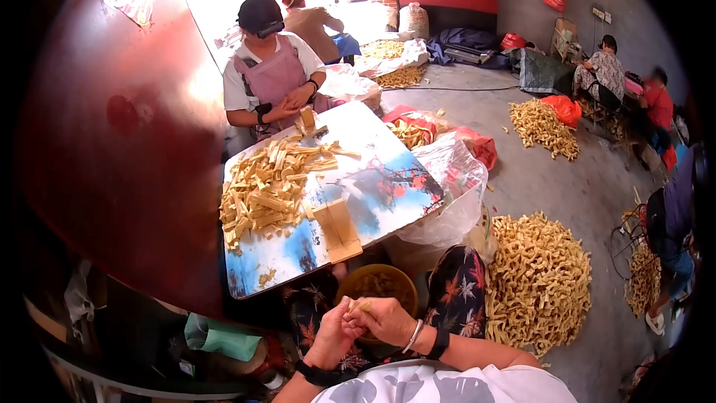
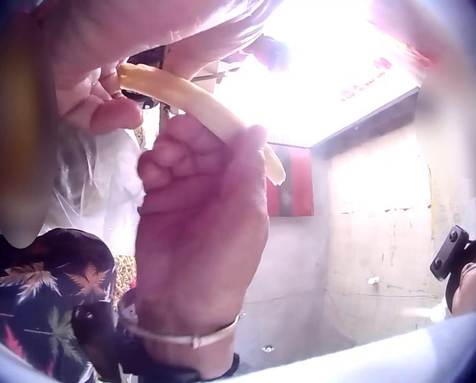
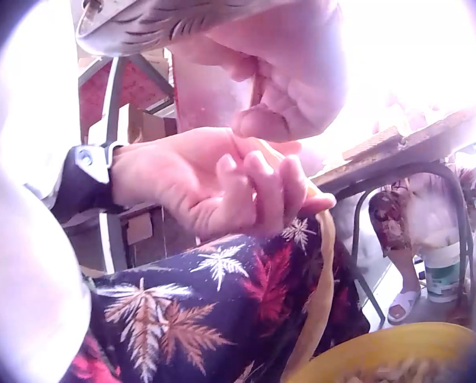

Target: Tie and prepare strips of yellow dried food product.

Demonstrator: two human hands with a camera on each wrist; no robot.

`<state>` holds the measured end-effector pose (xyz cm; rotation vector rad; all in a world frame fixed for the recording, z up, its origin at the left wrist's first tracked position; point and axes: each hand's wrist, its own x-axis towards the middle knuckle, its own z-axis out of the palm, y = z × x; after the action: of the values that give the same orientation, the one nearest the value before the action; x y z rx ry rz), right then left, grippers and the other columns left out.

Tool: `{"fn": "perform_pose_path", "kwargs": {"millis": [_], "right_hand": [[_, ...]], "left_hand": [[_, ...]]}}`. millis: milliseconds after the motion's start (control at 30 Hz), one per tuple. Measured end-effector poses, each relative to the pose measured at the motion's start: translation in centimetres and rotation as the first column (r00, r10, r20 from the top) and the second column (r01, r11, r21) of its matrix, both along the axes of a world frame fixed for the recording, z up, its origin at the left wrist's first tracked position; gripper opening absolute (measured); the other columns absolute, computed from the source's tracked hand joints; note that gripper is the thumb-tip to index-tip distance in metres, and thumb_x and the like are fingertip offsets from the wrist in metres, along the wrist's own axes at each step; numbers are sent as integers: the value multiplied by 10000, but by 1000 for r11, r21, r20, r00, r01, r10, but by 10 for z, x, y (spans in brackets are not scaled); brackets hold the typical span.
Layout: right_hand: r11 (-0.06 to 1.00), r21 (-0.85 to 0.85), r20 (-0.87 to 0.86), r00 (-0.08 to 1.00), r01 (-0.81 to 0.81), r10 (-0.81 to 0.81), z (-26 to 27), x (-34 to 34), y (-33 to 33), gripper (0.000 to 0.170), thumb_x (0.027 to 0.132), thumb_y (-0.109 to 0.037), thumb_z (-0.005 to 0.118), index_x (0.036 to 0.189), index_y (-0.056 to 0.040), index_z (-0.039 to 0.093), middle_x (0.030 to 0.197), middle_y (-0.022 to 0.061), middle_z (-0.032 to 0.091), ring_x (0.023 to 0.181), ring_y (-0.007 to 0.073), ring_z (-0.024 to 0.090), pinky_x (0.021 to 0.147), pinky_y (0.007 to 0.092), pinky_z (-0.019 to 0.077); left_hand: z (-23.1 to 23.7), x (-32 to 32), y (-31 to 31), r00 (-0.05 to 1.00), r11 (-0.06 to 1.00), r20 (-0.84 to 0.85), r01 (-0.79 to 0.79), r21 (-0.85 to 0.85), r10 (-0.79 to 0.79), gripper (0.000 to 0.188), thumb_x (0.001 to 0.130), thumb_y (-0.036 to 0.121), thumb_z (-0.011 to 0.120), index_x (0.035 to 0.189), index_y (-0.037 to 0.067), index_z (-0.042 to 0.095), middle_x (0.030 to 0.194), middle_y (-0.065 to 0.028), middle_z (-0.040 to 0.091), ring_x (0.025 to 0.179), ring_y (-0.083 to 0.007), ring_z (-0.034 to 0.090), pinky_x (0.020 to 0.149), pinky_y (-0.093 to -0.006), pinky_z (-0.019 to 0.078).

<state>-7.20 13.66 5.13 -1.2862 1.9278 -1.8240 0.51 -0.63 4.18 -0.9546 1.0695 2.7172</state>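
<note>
Above my lap my left hand (image 1: pixel 333 334) and right hand (image 1: pixel 389 321) are close together, working on one long pale yellow strip (image 2: pixel 192 97). In the left wrist view my right hand's thumb and curled fingers pinch the strip, while my left hand (image 2: pixel 170 24) holds its other end. From the right wrist, a length of the strip (image 3: pixel 322 279) hangs below my left hand (image 3: pixel 222 179) toward a yellow basin (image 3: pixel 397 339). Light pieces lie inside that basin, which sits between my knees.
A painted table (image 1: pixel 388 164) ahead carries a heap of yellow strips (image 1: pixel 268 186) and a wooden block (image 1: pixel 337 231). A person in an apron (image 1: pixel 276 78) sits across it. Big piles of knotted pieces (image 1: pixel 537 283) lie on the floor at right; others work farther back.
</note>
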Motion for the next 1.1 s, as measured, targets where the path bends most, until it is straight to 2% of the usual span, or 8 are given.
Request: {"fn": "perform_pose_path", "kwargs": {"millis": [167, 267, 300, 400, 567, 667, 867, 1100], "right_hand": [[991, 65, -229, 968, 121, -103, -1, 9, 18, 110, 923, -140, 593, 952, -36, 615, 850, 147, 638, 751, 347, 636, 689, 397, 540], [945, -21, -423, 854, 326, -304, 13, 2, 28, 108, 906, -128, 599, 943, -29, 617, 877, 146, 615, 745, 362, 615, 697, 393, 544], [941, -57, -419, 847, 335, -327, 9, 0, 27, 124, 942, -143, 580, 935, -25, 616, 925, 137, 615, 767, 316, 633, 699, 365, 549], [957, -23, 360, 895, 289, -262, -9, 5, 25, 183, 987, -186, 556, 921, -23, 606, 892, 103, 642, 756, 209, 669, 609, 322, 552], [978, 55, 785, 596, 200, -166, -23, -9, 21, 251, 1004, -257, 551, 995, -17, 622, 824, 29, 673, 715, 147, 683, 505, 248, 517], [948, 115, 475, 822, 297, -315, -32, -14, 19, 230, 1000, -236, 557, 1045, -16, 610, 817, 29, 672, 715, 126, 665, 597, 256, 529], [992, 46, 549, 827, 120, -125, -30, -11, 26, 227, 1001, -209, 549, 1145, -45, 611, 944, 36, 670, 847, 92, 633, 729, 245, 518], [881, -446, 862, 188, -158, 471, -32, -16, 31, 264, 1025, -262, 518, 1196, -79, 599, 1104, -20, 616, 984, 78, 596, 794, 245, 543]], "left_hand": [[5, -5, 0, 959, 851, 12, 256, -458, -281, 179, 945, 103, 589, 1096, 43, 664, 899, -63, 686, 742, -217, 665, 617, -327, 523], [12, -7, 2, 825, -147, 78, -6, -989, -560, 150, 896, 76, 611, 1027, 92, 684, 850, -86, 662, 704, -271, 645, 582, -352, 509], [19, -8, 4, 806, -306, 148, -43, -951, -573, 171, 842, 73, 633, 998, 129, 673, 805, -115, 601, 703, -306, 621, 580, -376, 509], [56, -11, 22, 838, -493, 175, -124, -861, -517, 208, 800, 25, 637, 990, 104, 666, 790, -112, 570, 684, -310, 610, 593, -393, 510], [66, -21, 37, 840, -487, 4, -311, -816, -543, 309, 758, -10, 649, 1062, 47, 639, 816, -119, 555, 711, -306, 631, 578, -366, 524], [55, -26, 38, 853, -478, -13, -305, -823, -522, 355, 755, -23, 646, 1105, 36, 631, 836, -126, 552, 713, -310, 632, 587, -373, 532], [43, -30, 37, 862, -322, -49, -240, -916, -504, 381, 803, -9, 641, 1180, 45, 624, 891, -154, 545, 746, -336, 613, 650, -383, 529], [32, -22, 25, 873, -46, -149, -192, -980, -464, 350, 799, -84, 588, 1129, 22, 637, 955, -189, 579, 834, -359, 628, 730, -374, 527]]}}
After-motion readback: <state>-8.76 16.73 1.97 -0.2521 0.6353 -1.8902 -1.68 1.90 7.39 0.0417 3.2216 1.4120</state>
